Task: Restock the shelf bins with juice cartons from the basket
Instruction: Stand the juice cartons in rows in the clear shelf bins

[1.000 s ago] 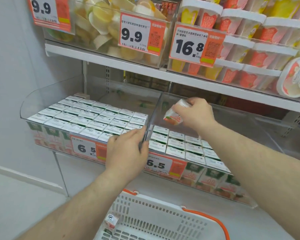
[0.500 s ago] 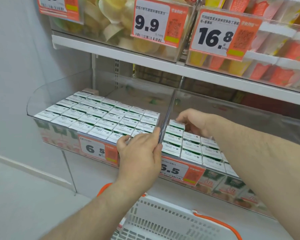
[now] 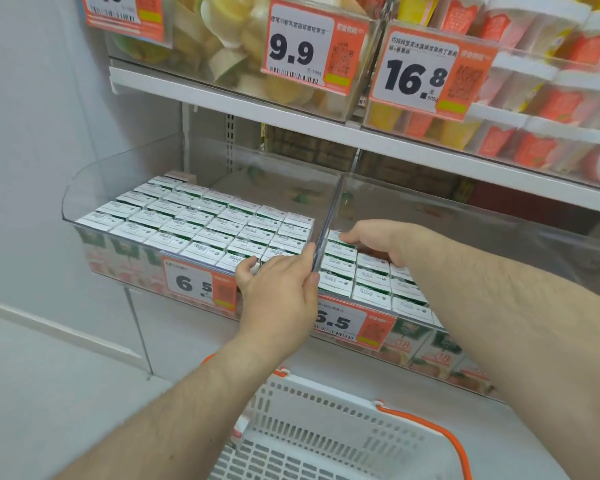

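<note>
My left hand is gripping the clear divider; right hand lies loose on a juice carton. Shove too hard and the row could topple.

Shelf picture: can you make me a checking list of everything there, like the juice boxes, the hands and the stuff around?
Surface: white shelf above; clear bins below it.
Job's things: left bin packed with juice cartons; right bin has carton rows at the front, back part bare; white basket with orange handle below.
Clutter: nothing seen.
Hands: left hand grips the clear divider between the bins; right hand rests on the back-row cartons in the right bin; I cannot tell if it grips one.
Cables: nothing seen.
Surroundings: price tags 9.9, 16.8 and 6.5; snack packs on the upper shelf; grey wall at left.
</note>
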